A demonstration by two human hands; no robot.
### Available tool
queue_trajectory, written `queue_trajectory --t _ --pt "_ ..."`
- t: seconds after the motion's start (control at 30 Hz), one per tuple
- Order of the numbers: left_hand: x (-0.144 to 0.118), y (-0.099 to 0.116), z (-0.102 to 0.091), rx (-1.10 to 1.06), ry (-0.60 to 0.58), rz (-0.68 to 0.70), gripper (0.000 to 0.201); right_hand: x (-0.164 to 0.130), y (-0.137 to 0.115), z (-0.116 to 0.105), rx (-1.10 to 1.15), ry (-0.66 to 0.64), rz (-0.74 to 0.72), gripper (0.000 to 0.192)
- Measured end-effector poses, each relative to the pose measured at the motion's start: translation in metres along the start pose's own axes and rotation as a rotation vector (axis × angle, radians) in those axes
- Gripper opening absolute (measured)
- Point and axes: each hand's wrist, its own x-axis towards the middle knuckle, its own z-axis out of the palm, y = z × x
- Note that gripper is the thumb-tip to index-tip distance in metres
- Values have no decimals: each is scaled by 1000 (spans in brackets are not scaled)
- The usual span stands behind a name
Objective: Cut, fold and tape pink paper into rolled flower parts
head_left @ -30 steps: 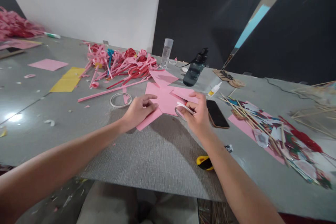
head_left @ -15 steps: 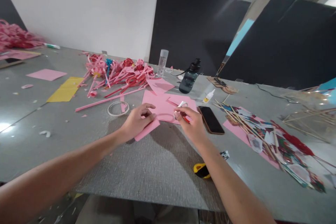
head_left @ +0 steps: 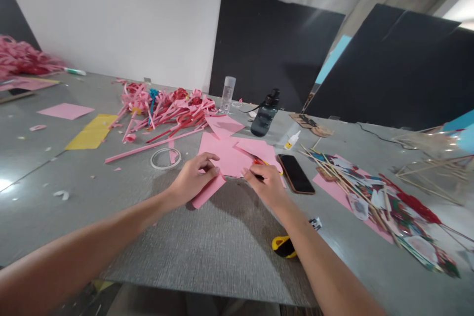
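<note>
Here the left hand point(head_left: 192, 180) presses its fingers flat on a folded pink paper strip point(head_left: 209, 190) lying on the grey tabletop point(head_left: 207, 247). At three o'clock from it, the right hand point(head_left: 264, 185) curls its fingers shut around a red-tipped tool point(head_left: 259, 162), resting on the pink paper sheets point(head_left: 229, 155). A black phone point(head_left: 295, 173) lies just beside, a tape ring point(head_left: 165, 158) at ten o'clock.

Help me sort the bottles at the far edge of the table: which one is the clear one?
The tall, slim clear bottle, standing upright beside the pink paper pile. The dark bottle to its right is squat, tinted and black-capped.
</note>
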Motion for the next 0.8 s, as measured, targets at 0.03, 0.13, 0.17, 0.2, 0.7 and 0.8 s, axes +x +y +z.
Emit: queue_trajectory --t 0.03,0.13,0.17,0.2,0.7,0.8 --pt "0 -1 0 4 -2 6 26 0 1 0 -5 -10 -8 54" --pt "0 -3 1 17 -8 30 27 0 0 0 -48 35 -27 46" --pt "0 -4 1 24 -6 41 26 1 0 0 -71 61 -35 38" --pt "0 -4 1 33 2 54 24 1 0 0 -98 76 -44 26" --pt "-8 6 1 236 -71 128 21 1 -4 8 62 -160 50 34" --pt "-13 7 3 372 -127 216 26 0 -9 9 148 -264 61 45"
